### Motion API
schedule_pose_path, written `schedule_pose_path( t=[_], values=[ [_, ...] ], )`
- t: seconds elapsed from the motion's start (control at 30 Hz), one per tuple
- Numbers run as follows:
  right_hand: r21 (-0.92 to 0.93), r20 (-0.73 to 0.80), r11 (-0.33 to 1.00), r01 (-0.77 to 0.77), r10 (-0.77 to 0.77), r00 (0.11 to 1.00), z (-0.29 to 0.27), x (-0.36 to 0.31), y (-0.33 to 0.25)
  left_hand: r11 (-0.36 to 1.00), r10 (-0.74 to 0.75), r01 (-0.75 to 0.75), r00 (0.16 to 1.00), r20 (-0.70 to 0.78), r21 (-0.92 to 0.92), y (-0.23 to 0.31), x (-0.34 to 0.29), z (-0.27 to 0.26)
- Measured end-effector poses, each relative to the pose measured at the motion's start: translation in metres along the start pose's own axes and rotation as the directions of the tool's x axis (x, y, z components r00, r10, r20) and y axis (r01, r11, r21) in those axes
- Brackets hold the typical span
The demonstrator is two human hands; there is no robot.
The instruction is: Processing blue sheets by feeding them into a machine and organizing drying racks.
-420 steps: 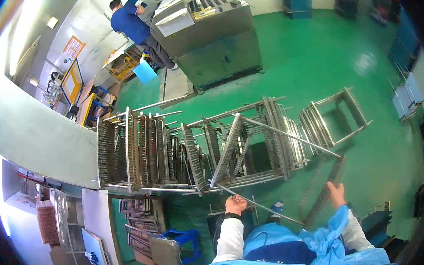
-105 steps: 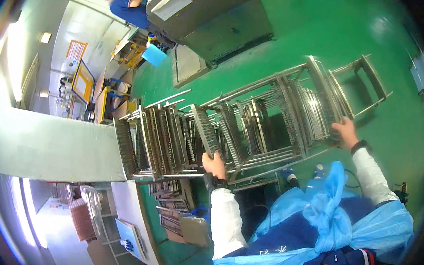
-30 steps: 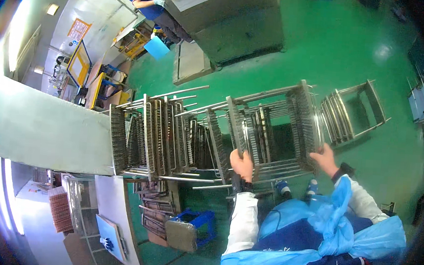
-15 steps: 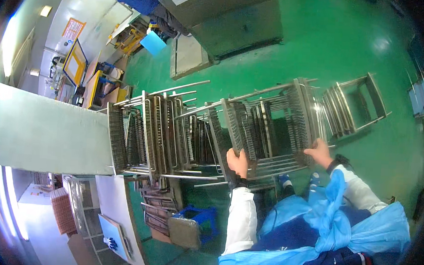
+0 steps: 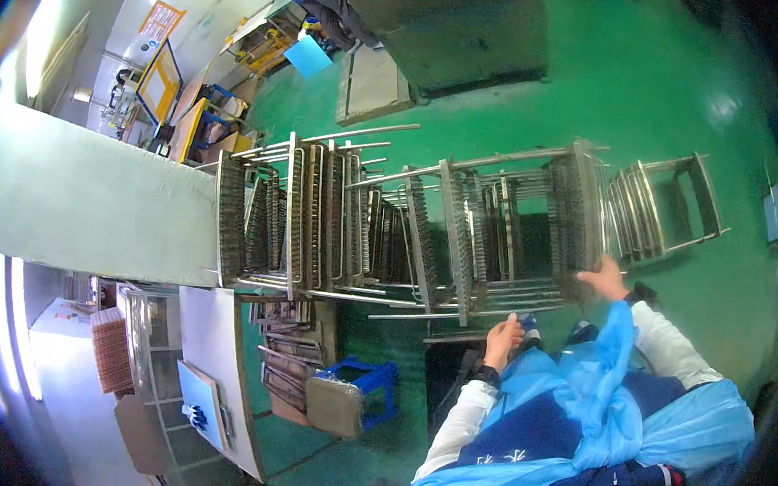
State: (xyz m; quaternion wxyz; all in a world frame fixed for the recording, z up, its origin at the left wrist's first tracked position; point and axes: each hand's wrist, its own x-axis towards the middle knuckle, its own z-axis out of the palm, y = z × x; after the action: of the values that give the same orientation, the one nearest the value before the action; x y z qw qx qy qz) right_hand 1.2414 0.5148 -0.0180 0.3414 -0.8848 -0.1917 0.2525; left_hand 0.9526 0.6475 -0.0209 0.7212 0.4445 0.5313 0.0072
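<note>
A long metal rack (image 5: 458, 238) with toothed uprights and thin rods lies across the middle. At its right end, my right hand (image 5: 604, 280) has thumb and fingers apart, the thumb against or just in front of the end upright; contact is hard to make out. My left hand (image 5: 501, 343) is off the rack, below its lower rods and close to my apron (image 5: 614, 355). Its fingers are loosely bent and nothing shows in them. A second toothed rack (image 5: 292, 224) stands directly to the left, and a smaller metal frame (image 5: 649, 210) to the right.
A white-topped surface (image 5: 89, 198) borders the racks at left. Below them are a blue stool-like frame (image 5: 380, 394), brown frames (image 5: 288, 370) and a white board (image 5: 214, 339). A large grey block (image 5: 472, 43) stands at the far side, with another person (image 5: 332, 12) beside it.
My left hand has let go of the rack's upright and drawn back toward my body. My right hand stays by the right end, its fingers looser. The whole view has shifted slightly.
</note>
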Motion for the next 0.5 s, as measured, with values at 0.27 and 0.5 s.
schedule_pose_path(
  t=[0.27,0.5],
  values=[
    [0.004,0.094,0.991,0.130,-0.130,0.987,-0.010,-0.004,0.023,0.953,-0.024,0.026,1.000,0.008,-0.303,-0.019,0.022,0.010],
    [-0.189,0.704,0.962,0.196,-0.006,0.710,-0.051,0.005,0.013,0.396,0.598,-0.232,0.800,-0.057,0.888,0.016,0.009,0.026]
  ],
)
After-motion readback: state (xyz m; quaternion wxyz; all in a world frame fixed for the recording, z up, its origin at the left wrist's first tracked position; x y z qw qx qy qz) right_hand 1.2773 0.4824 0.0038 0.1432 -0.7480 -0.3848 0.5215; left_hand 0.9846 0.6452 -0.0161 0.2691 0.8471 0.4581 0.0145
